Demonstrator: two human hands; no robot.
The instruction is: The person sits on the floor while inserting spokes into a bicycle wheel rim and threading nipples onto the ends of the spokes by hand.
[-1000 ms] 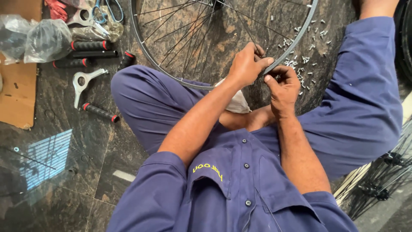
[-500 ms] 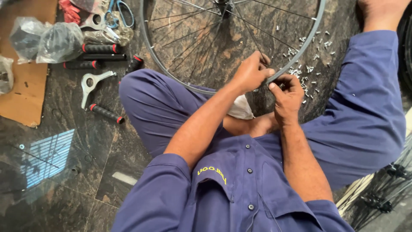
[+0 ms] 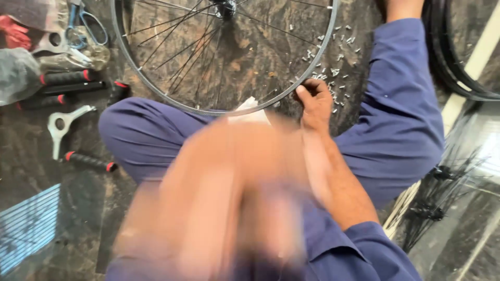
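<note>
A spoked bicycle wheel rim (image 3: 172,99) lies on the dark stone floor between my knees in blue trousers. My right hand (image 3: 314,103) is closed on the rim's near right edge, beside several small silver spoke nipples (image 3: 333,67) scattered on the floor. My left hand (image 3: 224,208) is raised close to the camera as a large blur that covers my lap, and whether it holds anything cannot be made out. A white cloth (image 3: 250,110) shows just under the rim.
Tools lie at the left: red-and-black handled tools (image 3: 67,78), a silver wrench (image 3: 62,127), blue scissors (image 3: 86,23). Black tyres (image 3: 453,62) lie at the upper right, and a bundle of black spokes (image 3: 437,192) at the right.
My left hand has left the rim and swung up toward the camera, now blurred. My right hand stays on the rim. The view has shifted slightly.
</note>
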